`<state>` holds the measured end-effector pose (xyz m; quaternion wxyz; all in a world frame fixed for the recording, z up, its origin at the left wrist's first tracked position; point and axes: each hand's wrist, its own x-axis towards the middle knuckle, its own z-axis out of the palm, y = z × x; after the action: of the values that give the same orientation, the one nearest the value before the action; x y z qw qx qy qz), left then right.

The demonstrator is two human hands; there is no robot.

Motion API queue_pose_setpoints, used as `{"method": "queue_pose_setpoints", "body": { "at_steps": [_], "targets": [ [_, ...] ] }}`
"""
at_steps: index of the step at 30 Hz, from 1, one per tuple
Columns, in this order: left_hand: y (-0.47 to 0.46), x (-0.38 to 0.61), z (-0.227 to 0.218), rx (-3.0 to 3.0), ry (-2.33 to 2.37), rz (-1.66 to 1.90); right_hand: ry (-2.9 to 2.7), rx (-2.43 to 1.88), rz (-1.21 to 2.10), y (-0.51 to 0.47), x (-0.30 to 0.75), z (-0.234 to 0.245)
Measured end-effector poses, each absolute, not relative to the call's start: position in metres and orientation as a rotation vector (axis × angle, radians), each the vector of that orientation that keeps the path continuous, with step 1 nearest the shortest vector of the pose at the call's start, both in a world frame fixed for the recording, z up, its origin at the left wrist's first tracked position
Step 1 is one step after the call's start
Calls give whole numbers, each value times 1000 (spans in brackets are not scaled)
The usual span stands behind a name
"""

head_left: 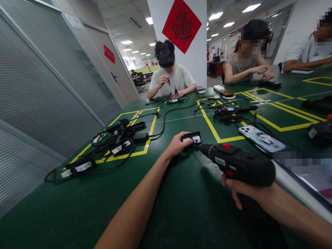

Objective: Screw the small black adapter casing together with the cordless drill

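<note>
Right hand (246, 190) nearest, fingers wrapped round grip of drill (242, 161); trigger press could not be told. Drill pointed at small black box (197, 135), contact unclear. Left hand (177, 145) pinched box above or on worktop (125, 198), fingers narrow. Step looked like screw work; next move seemed to call for steady box, aligned drill. Beyond lay phone (261, 137), cables (120, 137); farthest, co-worker (174, 79).

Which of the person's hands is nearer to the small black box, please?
Left. The left hand holds the box; the right hand is farther, to its right, gripping the drill.
</note>
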<state>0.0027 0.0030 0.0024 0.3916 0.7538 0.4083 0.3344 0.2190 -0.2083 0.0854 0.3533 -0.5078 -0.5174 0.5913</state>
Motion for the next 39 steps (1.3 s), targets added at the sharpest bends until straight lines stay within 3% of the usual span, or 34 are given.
{"method": "queue_pose_setpoints", "body": {
  "at_steps": [39],
  "targets": [
    [1,3,6,1946,1068,819,-1368,-1324,1485,-209,220,84]
  ]
}}
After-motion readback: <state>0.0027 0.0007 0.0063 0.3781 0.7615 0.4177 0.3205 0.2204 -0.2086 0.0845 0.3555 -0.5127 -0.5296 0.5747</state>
